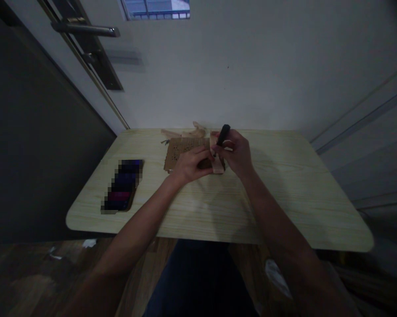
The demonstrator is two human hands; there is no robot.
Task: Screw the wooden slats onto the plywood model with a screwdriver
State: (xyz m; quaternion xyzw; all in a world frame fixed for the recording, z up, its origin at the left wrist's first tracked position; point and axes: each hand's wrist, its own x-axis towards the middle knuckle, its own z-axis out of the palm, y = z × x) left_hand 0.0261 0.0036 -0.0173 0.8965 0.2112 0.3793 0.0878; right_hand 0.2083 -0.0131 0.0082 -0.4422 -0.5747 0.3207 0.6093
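A brown cardboard piece (pixel 176 152), dotted with small holes, lies on the table with a pale tan strip (pixel 218 166) across its right end. My left hand (pixel 192 164) rests over the cardboard, its thumb and fingertips holding the strip's left side. In my right hand (pixel 237 152) is a black-handled tool (pixel 223 134), gripped between thumb and fingers. It is tilted, its lower end down at the strip between both hands. That tip is too small and dark to make out. Behind the cardboard lie loose tan scraps (pixel 193 132).
A phone (pixel 122 187) with a lit, blurred screen lies on the left of the pale wooden table (pixel 294 198). Just behind the table's far edge stands a white door (pixel 251 66) with a metal lever handle (pixel 86 29). My legs (pixel 201 281) are under the near edge.
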